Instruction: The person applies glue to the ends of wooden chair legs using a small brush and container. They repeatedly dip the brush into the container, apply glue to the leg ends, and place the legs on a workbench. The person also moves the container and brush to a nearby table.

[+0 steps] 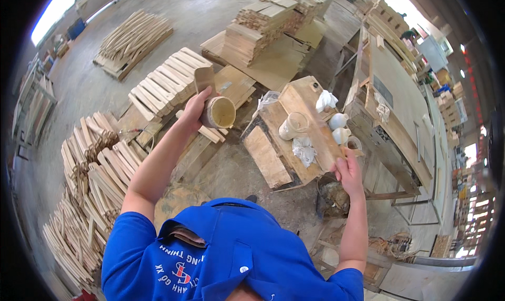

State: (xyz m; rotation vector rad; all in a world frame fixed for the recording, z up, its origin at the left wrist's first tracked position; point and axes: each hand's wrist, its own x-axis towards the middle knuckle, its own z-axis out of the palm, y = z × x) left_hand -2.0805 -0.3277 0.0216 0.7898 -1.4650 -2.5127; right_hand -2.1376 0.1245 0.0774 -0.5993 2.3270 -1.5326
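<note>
Head view, looking down over a blue shirt point(231, 253) at both arms, workshop floor below.

— What's the left hand doing from where you sit?

— I read the left hand point(193, 110) as raised and wrapped around a curved wooden piece point(215, 109), fingers clamped on its near side. The piece has a pale hollow face turned toward the camera, and a flat tab of it sticks up above the fingers. It is held in the air, above the rows of slats point(165, 85) on the floor.

— And the right?

— I see the right hand point(347, 169) closed on a small wooden stick or tool point(353, 152), pinched at its top between thumb and fingers. I cannot tell its exact kind; it is small and partly hidden by the hand. It hovers at the near right edge of the low wooden bench point(294, 138).

— What's on that bench?

— I note a clear jar point(292, 125) near the middle, crumpled white rags point(304, 149) just beside it, and two white rounded containers point(339, 127) toward the right edge, close to the right hand.

— Surroundings?

— I log heaps of short curved wood parts point(84, 190) at the person's left and stacked boards point(260, 25) well off ahead, on a concrete floor point(200, 12).
</note>
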